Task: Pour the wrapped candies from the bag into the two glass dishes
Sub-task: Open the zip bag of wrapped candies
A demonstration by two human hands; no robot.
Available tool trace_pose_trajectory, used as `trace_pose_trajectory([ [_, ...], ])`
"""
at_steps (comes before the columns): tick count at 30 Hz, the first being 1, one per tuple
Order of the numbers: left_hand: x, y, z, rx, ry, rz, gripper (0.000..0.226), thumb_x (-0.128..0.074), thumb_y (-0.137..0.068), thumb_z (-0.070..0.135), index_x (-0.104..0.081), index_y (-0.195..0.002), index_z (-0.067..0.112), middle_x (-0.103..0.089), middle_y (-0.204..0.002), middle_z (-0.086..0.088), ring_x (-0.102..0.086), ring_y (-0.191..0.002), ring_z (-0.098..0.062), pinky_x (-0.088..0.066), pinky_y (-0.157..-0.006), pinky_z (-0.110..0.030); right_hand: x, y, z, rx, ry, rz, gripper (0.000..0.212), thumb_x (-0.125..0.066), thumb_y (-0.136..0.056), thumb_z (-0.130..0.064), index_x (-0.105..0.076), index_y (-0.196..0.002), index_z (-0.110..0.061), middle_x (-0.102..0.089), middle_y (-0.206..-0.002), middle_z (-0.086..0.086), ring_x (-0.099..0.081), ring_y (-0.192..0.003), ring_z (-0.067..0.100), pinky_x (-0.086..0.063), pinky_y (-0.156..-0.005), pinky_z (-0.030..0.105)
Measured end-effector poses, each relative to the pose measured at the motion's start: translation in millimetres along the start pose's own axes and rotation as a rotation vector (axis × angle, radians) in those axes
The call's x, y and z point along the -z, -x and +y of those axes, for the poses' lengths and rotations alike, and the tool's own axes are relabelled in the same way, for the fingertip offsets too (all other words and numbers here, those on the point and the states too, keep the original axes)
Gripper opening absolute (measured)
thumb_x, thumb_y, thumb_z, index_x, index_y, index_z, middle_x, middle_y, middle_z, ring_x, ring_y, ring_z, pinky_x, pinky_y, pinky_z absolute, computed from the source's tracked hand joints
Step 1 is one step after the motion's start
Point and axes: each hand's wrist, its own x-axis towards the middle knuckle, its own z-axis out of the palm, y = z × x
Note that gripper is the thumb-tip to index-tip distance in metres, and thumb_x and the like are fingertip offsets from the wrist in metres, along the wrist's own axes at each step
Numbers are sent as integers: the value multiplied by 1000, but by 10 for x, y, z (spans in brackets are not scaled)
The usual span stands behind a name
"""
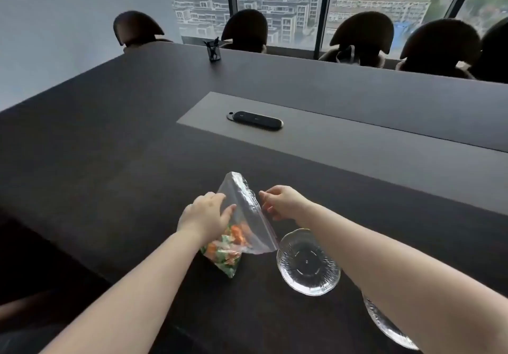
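Observation:
A clear zip bag (242, 210) stands on the dark table, with orange, green and white wrapped candies (228, 246) gathered in its bottom. My left hand (206, 216) grips the bag's left side above the candies. My right hand (280, 202) pinches the bag's right edge near its zip strip. Just right of the bag sits an empty ribbed glass dish (308, 265), partly under my right forearm. A second glass dish (387, 326) lies nearer me at the right, mostly hidden by that arm.
The dark table (110, 175) runs far ahead, with a grey inset strip (357, 145) holding a black oblong device (255, 120). A small black pen holder (214, 50) stands near the far edge. Several dark chairs (362, 37) line the window side.

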Motion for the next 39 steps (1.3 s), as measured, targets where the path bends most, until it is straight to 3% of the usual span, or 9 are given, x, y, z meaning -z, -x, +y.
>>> trace_pose_trajectory([
  [4,-90,-30,25,87,251,-55,41,-43,-89,49,-61,-103,16,-64,-102,0,-60,-97,-21,-49,-81,-35,-109,-35,14,-112,-236,-77,26,-54,-93,-28,-59,-73,-13,-54,-64,2,-52,-53,14,-52,-57,28],
  [9,-163,-57,75,154,508,-20,39,-50,-86,50,-63,-84,13,-61,-74,7,-60,-80,-18,-48,-71,-34,-152,-79,-9,-86,-365,-113,9,-62,-88,-15,-67,-82,-11,-63,-74,5,-56,-65,15,-51,-62,25],
  [15,-139,-73,59,240,761,-2,47,-60,-80,50,-62,-83,3,-70,-82,-13,-68,-78,-28,-57,-70,-41,-206,-89,-88,-33,-412,-114,5,-71,-80,-12,-71,-76,-10,-63,-64,1,-51,-52,8,-40,-56,21],
  [18,-90,-52,73,293,901,-34,44,-65,-79,45,-62,-85,2,-68,-77,-10,-67,-69,-20,-53,-56,-29,-259,-89,-144,8,-410,-117,9,-75,-76,-9,-70,-69,-11,-64,-65,4,-54,-61,13,-46,-67,28],
  [20,-62,-37,82,314,1008,-48,38,-68,-78,42,-62,-83,5,-66,-76,-6,-65,-66,-18,-53,-58,-29,-301,-82,-176,24,-383,-103,14,-74,-75,-5,-67,-65,-11,-64,-70,7,-58,-73,20,-52,-85,39],
  [22,-37,-39,79,314,1072,-46,32,-69,-79,37,-63,-84,6,-66,-77,-5,-66,-69,-18,-55,-65,-35,-342,-65,-198,38,-362,-99,17,-74,-74,-3,-63,-64,-11,-63,-73,8,-60,-74,21,-51,-90,42],
  [27,-12,-67,81,313,1082,-58,15,-62,-86,21,-64,-87,6,-68,-83,-8,-65,-71,-16,-53,-65,-31,-390,-35,-218,39,-334,-89,22,-76,-74,-5,-57,-65,-12,-60,-66,4,-56,-60,14,-50,-57,21],
  [33,36,-82,11,251,984,-98,19,-56,-88,18,-66,-88,2,-68,-78,-6,-66,-72,-17,-52,-62,-29,-353,-32,-197,-8,-404,-200,23,-77,-74,-7,-56,-66,-13,-64,-62,1,-63,-59,12,-56,-58,23],
  [39,150,-114,-41,107,732,-156,20,-54,-88,15,-63,-77,1,-59,-63,-2,-55,-54,-11,-46,-50,-20,-302,-1,-193,-38,-515,-336,14,-65,-86,-11,-59,-73,-10,-68,-65,3,-66,-57,12,-58,-56,24],
])
